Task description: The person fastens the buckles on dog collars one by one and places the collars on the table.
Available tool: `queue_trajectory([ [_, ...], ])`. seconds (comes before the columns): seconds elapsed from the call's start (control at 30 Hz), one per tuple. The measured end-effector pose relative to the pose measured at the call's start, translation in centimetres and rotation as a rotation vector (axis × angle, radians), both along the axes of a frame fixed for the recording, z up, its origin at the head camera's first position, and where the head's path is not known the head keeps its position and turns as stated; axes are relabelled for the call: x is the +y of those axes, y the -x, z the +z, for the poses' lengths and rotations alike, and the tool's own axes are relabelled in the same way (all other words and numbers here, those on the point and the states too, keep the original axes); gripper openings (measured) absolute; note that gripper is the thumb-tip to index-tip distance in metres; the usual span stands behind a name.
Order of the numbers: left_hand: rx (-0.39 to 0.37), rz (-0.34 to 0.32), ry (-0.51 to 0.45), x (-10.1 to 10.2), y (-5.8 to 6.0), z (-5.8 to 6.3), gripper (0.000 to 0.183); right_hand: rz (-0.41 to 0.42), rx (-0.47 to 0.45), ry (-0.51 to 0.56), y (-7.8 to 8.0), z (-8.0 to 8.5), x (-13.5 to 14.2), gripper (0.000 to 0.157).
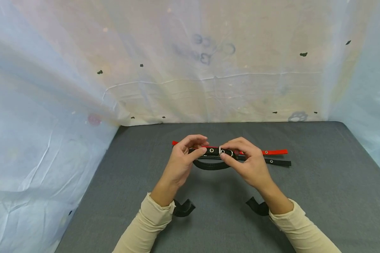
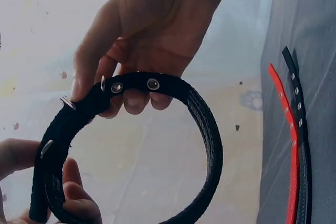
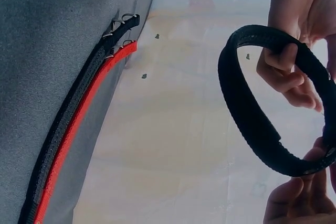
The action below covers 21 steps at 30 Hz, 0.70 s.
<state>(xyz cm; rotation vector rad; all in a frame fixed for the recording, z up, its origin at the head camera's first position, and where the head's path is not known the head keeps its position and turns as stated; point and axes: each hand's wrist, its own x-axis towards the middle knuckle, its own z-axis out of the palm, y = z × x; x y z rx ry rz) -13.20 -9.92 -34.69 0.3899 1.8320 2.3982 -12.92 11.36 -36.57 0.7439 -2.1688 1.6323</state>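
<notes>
A black dog collar (image 1: 211, 166) is held up as a loop above the grey table by both hands, with metal eyelets and a buckle (image 1: 220, 150) along its upper strap. My left hand (image 1: 183, 158) pinches the left side of the loop between thumb and fingers. At the buckle, my right hand (image 1: 247, 159) grips the strap with thumb and fingertips. The left wrist view shows the loop (image 2: 212, 150) round and closed, the eyelets lying by the right fingers (image 2: 134, 100). From the right wrist, the smooth outer band (image 3: 244, 111) of the collar shows.
Behind the hands, a red collar (image 1: 274, 152) and another black collar (image 1: 280, 163) lie side by side, stretched out on the grey table (image 1: 316, 196). Pale sheeting (image 1: 215, 98) rises at the back and along both sides. Black straps (image 1: 183, 208) show at the wrists.
</notes>
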Motion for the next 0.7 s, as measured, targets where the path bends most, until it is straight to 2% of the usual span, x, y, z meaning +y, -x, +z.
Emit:
queue_trajectory([
  [0.1,0.034,0.003,0.031,-0.01,-0.06,0.08,0.026,0.002,-0.007,-0.004,0.03,0.00,0.08,0.021],
  [0.33,0.117,-0.021,0.194,-0.22,-0.16,0.03,0.027,0.012,0.009,0.011,0.11,0.17,0.36,0.022],
  [0.7,0.086,0.020,0.162,-0.36,-0.09,0.17,0.026,0.043,-0.011,-0.015,0.16,0.70,0.65,0.025],
])
